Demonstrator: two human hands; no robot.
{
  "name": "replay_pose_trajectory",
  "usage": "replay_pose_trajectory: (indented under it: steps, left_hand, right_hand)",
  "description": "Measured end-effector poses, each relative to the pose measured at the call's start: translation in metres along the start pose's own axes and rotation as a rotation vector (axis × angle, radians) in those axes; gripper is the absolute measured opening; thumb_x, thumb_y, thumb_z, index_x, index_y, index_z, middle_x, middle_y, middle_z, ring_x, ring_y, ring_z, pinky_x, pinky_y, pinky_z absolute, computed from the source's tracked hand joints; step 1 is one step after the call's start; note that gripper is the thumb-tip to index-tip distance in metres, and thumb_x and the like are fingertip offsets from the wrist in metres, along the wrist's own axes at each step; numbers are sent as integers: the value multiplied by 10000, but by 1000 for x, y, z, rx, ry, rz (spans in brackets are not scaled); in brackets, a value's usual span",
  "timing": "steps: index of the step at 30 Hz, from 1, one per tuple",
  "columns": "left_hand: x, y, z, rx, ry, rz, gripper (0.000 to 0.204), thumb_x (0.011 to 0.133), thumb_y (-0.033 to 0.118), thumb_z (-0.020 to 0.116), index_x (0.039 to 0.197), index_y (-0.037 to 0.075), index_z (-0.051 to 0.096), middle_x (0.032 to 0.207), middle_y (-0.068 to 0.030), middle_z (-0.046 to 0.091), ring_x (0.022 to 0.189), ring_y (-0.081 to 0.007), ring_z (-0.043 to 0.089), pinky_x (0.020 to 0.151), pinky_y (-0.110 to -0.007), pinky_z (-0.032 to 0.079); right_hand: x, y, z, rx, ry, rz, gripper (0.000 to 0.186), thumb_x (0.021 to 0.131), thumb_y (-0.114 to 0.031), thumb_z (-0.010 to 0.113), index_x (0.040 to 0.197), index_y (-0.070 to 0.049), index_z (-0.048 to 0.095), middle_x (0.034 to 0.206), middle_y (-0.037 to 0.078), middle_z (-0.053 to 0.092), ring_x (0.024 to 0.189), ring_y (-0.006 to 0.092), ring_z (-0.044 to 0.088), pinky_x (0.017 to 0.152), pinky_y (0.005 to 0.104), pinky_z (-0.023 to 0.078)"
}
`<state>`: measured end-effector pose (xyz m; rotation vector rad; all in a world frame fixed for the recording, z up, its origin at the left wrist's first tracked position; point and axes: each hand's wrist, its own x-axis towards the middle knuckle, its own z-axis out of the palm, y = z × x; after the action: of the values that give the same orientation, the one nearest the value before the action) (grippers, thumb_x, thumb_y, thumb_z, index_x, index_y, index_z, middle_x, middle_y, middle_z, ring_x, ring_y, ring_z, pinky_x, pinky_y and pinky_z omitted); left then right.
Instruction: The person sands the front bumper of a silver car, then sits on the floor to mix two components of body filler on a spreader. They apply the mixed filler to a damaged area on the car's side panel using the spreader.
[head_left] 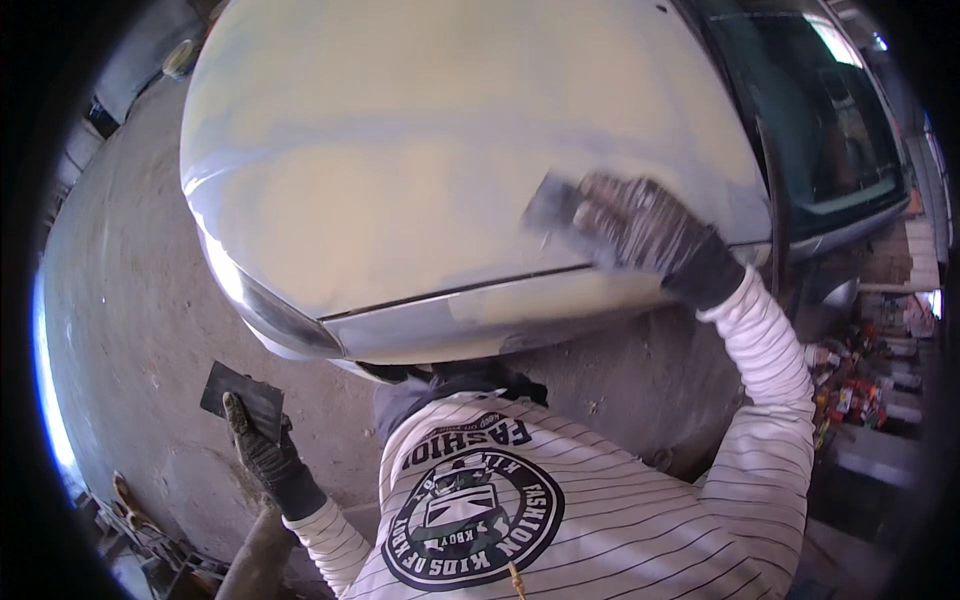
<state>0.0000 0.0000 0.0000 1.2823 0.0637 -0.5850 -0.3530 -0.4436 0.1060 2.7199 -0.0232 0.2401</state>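
Observation:
My right hand (640,225), in a dark patterned glove and smeared by motion, is over the near side of a car hood (400,215). Its fingers close on a dark flat square pad (553,203), which lies at or just above the hood surface; contact is unclear. The hood is pale yellow with greyish patches. Lower left, away from the car, my gloved left hand (262,455) holds a dark, thin rectangular sheet (243,398) over the floor, thumb on top. What kind of sheet it is does not show clearly.
The car's windshield (815,110) is at the upper right, its headlight (285,310) at the near left corner. Grey concrete floor (130,290) runs along the left. Colourful clutter (855,395) lies at the right; a round container (180,60) sits far left.

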Motion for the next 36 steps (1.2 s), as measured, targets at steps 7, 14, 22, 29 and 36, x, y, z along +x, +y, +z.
replay_pose_trajectory:
  steps: [7,14,22,29,36]
  left_hand:
    - [17,8,-4,38,66,-6,394,903,330,636,1168,41,598,1007,-73,677,809,-150,647,561,-228,472]
    - [23,12,-2,165,-14,52,400,921,347,600,1151,20,609,990,-71,671,755,-143,642,513,-237,456]
    - [17,23,-50,292,51,44,351,900,321,632,1152,79,607,1008,-43,677,789,-146,650,525,-246,461]
    - [21,37,-91,212,33,-131,364,921,343,591,1133,48,605,956,-67,687,731,-158,661,458,-247,437]
    - [11,47,-186,221,97,-57,344,934,335,581,1058,18,631,876,-87,683,614,-156,629,428,-247,427]
  right_hand:
    - [-17,-81,-3,440,-172,551,432,897,-185,622,1293,-64,500,1236,172,583,1079,293,613,934,398,497]
    - [-103,-62,-22,212,315,1037,547,888,-377,657,1287,-55,464,994,84,620,816,228,634,567,312,537]
    - [-88,-207,20,1025,1147,1945,433,888,-174,663,1266,-72,476,1192,108,564,961,243,614,729,371,590]
    - [41,-291,33,902,660,1336,249,883,-227,673,1047,-50,607,917,82,663,835,173,630,715,343,533]
    - [82,-306,16,557,212,917,109,872,-149,624,949,-73,614,872,158,639,796,349,632,697,427,514]
